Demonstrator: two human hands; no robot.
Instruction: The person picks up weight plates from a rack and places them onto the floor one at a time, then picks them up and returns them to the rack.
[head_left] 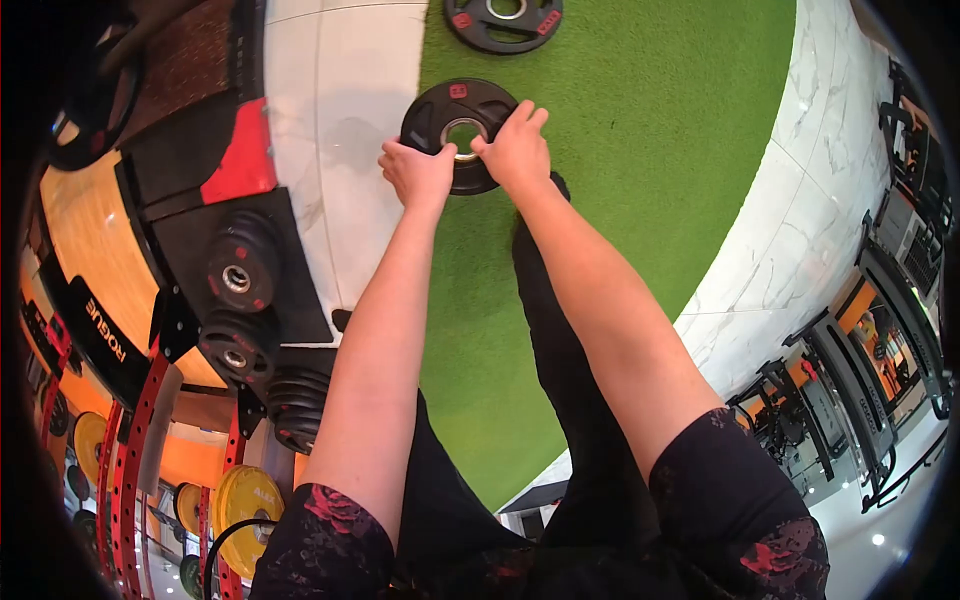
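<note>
A black weight plate [458,103] with red markings and a metal-ringed centre hole is held out in front of me, over the border of green turf and white tile. My left hand [418,172] grips its left side, thumb near the centre ring. On the right side, my right hand [515,150] clasps the plate, its thumb also close to the ring and its fingers over the edge. Both hands are closed on this one plate. Beyond it, a second black weight plate [502,40] lies flat on the turf, cut off by the top of the view.
Green turf [650,180] runs ahead between strips of white tile [740,240]. Stacked black plates [240,255] stand on a black mat at left, near a red rack upright [140,450] and a yellow plate [248,510]. Gym machines [840,390] line the right side.
</note>
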